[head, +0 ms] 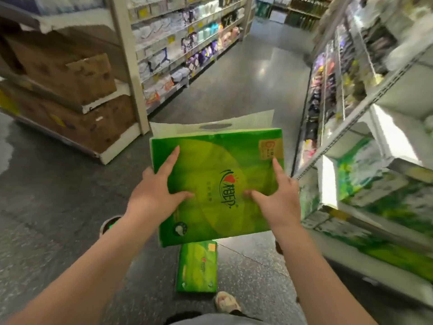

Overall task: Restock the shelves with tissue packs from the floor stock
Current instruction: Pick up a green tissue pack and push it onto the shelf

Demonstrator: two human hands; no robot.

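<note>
A big green tissue pack [218,165] with a white handle flap at its far end hangs in front of me over the aisle floor. My left hand [154,191] grips its left edge, thumb and forefinger spread on top, the other fingers hidden underneath. My right hand [278,195] holds the right edge the same way. A second green tissue pack [198,266] lies on the floor below, near my shoe [226,301]. On the right stands the shelf [351,109] with green tissue packs [365,179] on its lower levels.
Cardboard boxes [70,76] are stacked on a low rack at the left. Stocked shelves [187,43] line both sides of the aisle. A small round object with a green light [110,225] sits on the grey floor by my left forearm.
</note>
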